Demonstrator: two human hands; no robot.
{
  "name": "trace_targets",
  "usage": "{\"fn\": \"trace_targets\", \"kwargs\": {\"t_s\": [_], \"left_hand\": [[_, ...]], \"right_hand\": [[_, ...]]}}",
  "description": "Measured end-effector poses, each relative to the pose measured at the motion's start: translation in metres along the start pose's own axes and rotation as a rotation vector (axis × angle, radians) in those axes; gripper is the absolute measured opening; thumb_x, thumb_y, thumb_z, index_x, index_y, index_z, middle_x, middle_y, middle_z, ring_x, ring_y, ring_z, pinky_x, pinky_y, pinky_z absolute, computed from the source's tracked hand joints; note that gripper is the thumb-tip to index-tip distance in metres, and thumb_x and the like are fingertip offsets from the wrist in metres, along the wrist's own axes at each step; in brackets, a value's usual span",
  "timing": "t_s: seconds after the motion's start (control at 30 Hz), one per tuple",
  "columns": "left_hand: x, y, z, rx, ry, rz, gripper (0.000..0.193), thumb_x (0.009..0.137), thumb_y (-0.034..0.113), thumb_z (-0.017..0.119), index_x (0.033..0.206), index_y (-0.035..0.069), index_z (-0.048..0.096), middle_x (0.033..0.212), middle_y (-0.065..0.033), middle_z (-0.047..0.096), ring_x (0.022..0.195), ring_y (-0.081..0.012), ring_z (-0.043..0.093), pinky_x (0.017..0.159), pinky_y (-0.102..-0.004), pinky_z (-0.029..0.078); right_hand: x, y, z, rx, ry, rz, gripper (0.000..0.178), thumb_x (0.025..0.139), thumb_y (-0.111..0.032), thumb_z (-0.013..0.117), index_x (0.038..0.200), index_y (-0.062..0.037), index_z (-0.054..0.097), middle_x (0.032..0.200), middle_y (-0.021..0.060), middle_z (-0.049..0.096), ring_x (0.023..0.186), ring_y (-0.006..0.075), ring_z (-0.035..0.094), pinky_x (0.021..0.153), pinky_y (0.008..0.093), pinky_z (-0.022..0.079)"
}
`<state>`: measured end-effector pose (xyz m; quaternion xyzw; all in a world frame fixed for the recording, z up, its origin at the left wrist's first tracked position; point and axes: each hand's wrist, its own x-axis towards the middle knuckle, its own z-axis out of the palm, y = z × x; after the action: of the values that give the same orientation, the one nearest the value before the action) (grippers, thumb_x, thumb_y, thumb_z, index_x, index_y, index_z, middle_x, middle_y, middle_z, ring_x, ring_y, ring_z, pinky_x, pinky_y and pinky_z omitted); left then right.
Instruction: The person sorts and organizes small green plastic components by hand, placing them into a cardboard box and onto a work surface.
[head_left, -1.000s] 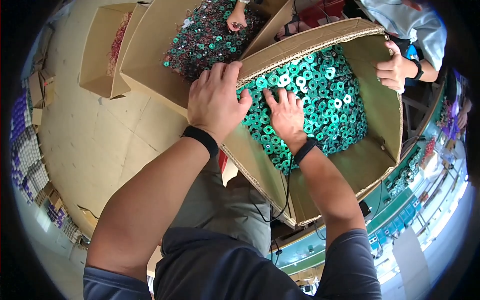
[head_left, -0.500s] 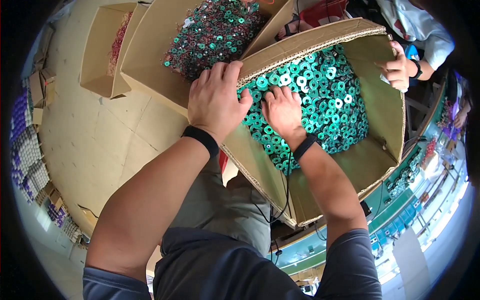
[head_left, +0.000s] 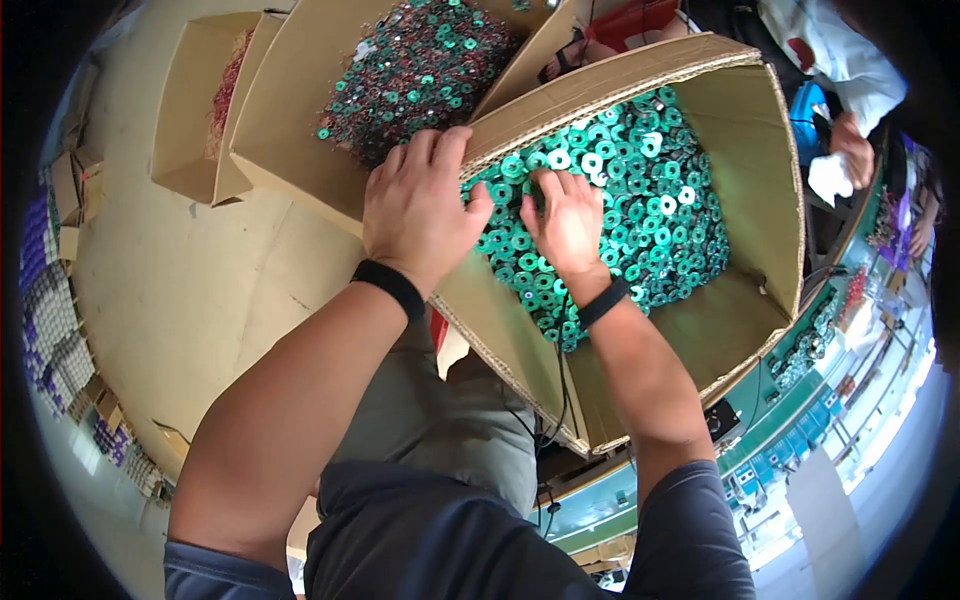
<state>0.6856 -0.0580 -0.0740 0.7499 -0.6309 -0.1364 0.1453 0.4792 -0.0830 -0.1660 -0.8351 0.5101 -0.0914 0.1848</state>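
A large cardboard box [head_left: 755, 160] stands tilted in front of me, filled with green ring-shaped parts [head_left: 640, 230]. My left hand [head_left: 425, 205] is bent over the box's left corner and grips its rim. Inside the box, my right hand [head_left: 565, 220] reaches into the heap near the far left side. Its fingers are curled, with the tips sunk among the rings, so what lies between them is hidden. Both wrists wear black bands.
Beyond on the left, another open carton [head_left: 290, 140] holds green rings mixed with reddish bits. A smaller carton [head_left: 180, 150] contains red pieces. At the right, a co-worker's hand [head_left: 853, 150] is by a white crumpled item [head_left: 830, 180]. A green workbench [head_left: 780, 400] runs along the right.
The co-worker's hand has let go of the box's far right corner and drawn back to the right. My right hand stays among the rings, its fingers shifted slightly. The view has moved a little.
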Motion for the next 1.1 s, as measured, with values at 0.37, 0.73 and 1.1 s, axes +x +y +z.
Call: {"fn": "trace_targets", "kwargs": {"t_s": [0.37, 0.73, 1.1], "left_hand": [[0.001, 0.005, -0.003, -0.036, -0.088, -0.055, 0.055, 0.082, 0.022, 0.078, 0.134, 0.013, 0.062, 0.122, -0.0092, 0.066, 0.115, -0.0348, 0.064, 0.098, -0.0495, 0.052], [0.002, 0.0, -0.002, 0.004, -0.007, 0.013, 0.052, 0.081, 0.025, 0.078, 0.13, 0.015, 0.063, 0.115, -0.0068, 0.067, 0.104, -0.0312, 0.067, 0.09, -0.0467, 0.054], [0.001, 0.001, -0.004, -0.064, -0.084, -0.041, 0.056, 0.08, 0.021, 0.079, 0.133, 0.012, 0.061, 0.121, -0.0092, 0.066, 0.114, -0.0341, 0.064, 0.097, -0.0489, 0.051]], "right_hand": [[0.048, 0.069, -0.022, -0.007, 0.215, 0.243, 0.035, 0.087, -0.024, 0.081, 0.118, -0.0132, 0.068, 0.11, 0.0073, 0.075, 0.107, 0.0318, 0.066, 0.096, 0.0479, 0.046], [0.084, 0.083, 0.002, -0.093, 0.204, 0.393, 0.03, 0.088, -0.026, 0.08, 0.113, -0.0139, 0.069, 0.105, 0.0079, 0.076, 0.112, 0.0321, 0.063, 0.098, 0.0488, 0.044], [0.094, 0.099, 0.013, -0.107, 0.295, 0.392, 0.028, 0.088, -0.028, 0.079, 0.108, -0.0127, 0.068, 0.103, 0.0104, 0.075, 0.107, 0.0328, 0.065, 0.096, 0.0491, 0.044]]}}
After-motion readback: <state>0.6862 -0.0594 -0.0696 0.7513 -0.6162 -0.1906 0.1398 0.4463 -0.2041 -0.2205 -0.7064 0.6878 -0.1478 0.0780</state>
